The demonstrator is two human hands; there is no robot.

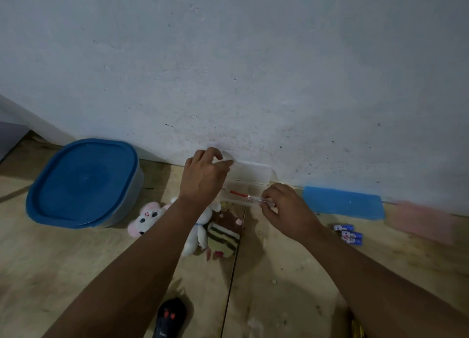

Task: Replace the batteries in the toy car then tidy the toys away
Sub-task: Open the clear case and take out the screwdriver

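Nearest to me on the wooden floor lies a black remote control with red buttons. Farther out sit the plush toys: a white and pink bunny and a striped cake plush, touching each other under my left forearm. To their right lie three blue batteries, side by side. My right hand pinches the clear handle of a small screwdriver with a red shaft. My left hand grips the raised lid of a clear plastic case standing against the wall. Left by the wall sits a blue-lidded storage tub, lid on; right, a flat blue pad. I cannot pick out the toy car.
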